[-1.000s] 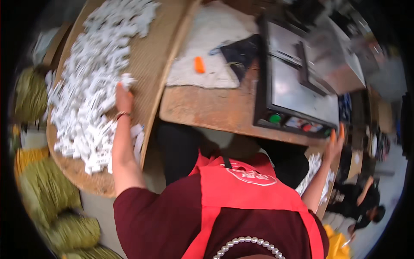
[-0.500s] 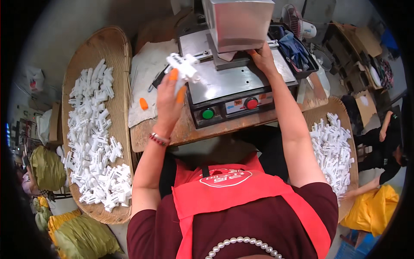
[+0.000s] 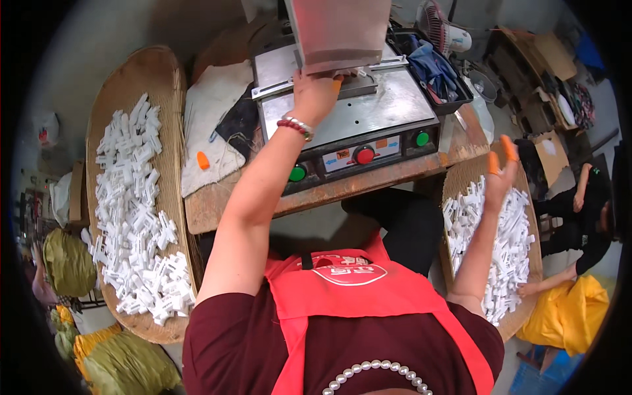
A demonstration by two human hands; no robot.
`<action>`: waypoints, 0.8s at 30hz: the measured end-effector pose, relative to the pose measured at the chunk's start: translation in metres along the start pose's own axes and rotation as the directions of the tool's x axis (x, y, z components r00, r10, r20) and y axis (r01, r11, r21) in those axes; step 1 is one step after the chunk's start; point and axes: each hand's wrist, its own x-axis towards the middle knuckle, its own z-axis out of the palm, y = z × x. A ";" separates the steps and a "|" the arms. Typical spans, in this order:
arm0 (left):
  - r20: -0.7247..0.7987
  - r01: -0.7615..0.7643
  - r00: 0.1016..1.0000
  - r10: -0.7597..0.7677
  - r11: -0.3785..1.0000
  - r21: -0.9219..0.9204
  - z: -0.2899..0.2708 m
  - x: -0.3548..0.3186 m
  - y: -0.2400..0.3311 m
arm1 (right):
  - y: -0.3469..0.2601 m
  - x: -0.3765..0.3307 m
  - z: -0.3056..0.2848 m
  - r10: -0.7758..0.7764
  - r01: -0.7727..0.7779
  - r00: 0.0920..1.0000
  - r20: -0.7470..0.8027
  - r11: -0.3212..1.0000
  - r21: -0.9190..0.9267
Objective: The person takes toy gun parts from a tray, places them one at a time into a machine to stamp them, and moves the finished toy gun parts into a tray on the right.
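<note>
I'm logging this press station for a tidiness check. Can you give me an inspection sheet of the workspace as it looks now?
Surface: worn wooden bench carrying a metal press machine.
Job's things: white plastic pieces heaped on a left woven tray and a right woven tray.
Clutter: white cloth, loose orange finger cot.
Grippers: left hand at the press plate; right hand open above the right tray.
Cables: nothing seen.
Surroundings: green sacks, small fan, cardboard boxes.

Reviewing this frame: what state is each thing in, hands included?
left hand: on the machine bed, under the raised press head, fingers curled.
right hand: open, empty, above the right tray.
press head: raised.
left tray: heaped with white pieces.
right tray: partly filled.
</note>
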 end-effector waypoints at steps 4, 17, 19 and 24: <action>0.075 -0.052 0.995 0.060 0.992 -0.115 -0.086 -0.075 -0.011 | 0.040 -0.012 0.081 0.106 -0.229 0.915 0.389 0.931 0.285; -0.218 0.587 0.784 -0.581 0.809 -0.045 -0.196 -0.289 -0.231 | 0.034 -0.039 0.090 0.272 -0.426 0.853 0.445 0.856 0.293; 0.056 0.653 0.475 -0.878 0.394 0.647 -0.220 -0.414 -0.328 | 0.035 -0.047 0.093 0.263 -0.393 0.845 0.466 0.895 0.209; -0.037 0.600 0.582 -0.812 0.398 0.694 -0.221 -0.534 -0.373 | 0.022 -0.056 0.077 0.158 -0.199 0.918 0.363 0.977 0.079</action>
